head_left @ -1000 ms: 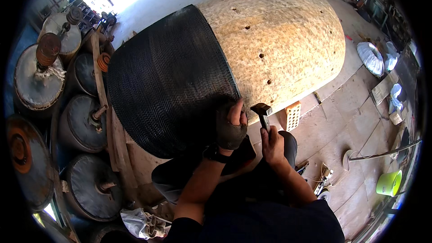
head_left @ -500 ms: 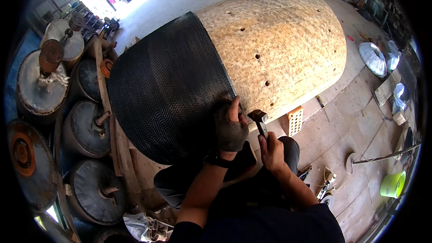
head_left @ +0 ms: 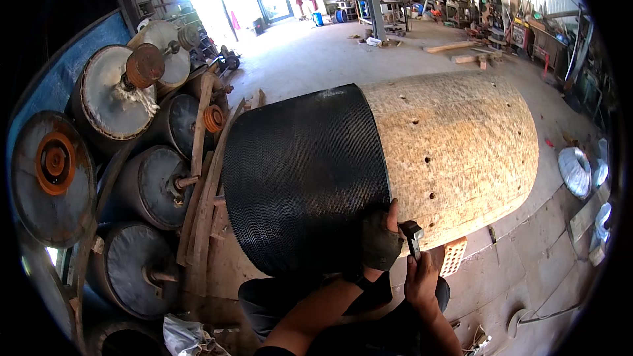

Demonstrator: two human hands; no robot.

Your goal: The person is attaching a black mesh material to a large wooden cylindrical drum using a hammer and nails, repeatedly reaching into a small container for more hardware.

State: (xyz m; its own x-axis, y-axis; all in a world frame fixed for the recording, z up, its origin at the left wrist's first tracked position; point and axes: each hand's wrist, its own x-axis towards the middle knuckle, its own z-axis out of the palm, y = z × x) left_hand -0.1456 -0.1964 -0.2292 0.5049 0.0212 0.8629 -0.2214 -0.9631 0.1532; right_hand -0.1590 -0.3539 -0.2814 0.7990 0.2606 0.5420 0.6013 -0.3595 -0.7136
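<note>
A large drum lies on its side before me. Its left part is wrapped in a black ridged sheet (head_left: 303, 171); its right part is a bare, mottled tan cylinder (head_left: 468, 151) with several small holes. My left hand (head_left: 382, 242), in a dark fingerless glove, is at the lower right edge of the black sheet. One bare finger points up along that edge; the others are curled, and whatever they may pinch is hidden. Close beside it, my right hand (head_left: 422, 280) grips a hammer (head_left: 413, 240) by its handle, with the head next to my left fingers.
On the left, several metal drums (head_left: 155, 188) with shafts are stacked against wooden planks (head_left: 201, 214). A perforated orange brick (head_left: 453, 256) sits under the drum's right side. White wrapped coil (head_left: 575, 171) lies at right. Machines and a steel post (head_left: 372, 0) stand farther back.
The view has tipped up and shifted left, so the drum and both hands appear lower and farther right. The hammer head is now nearer my left fingers. Both hands keep their holds.
</note>
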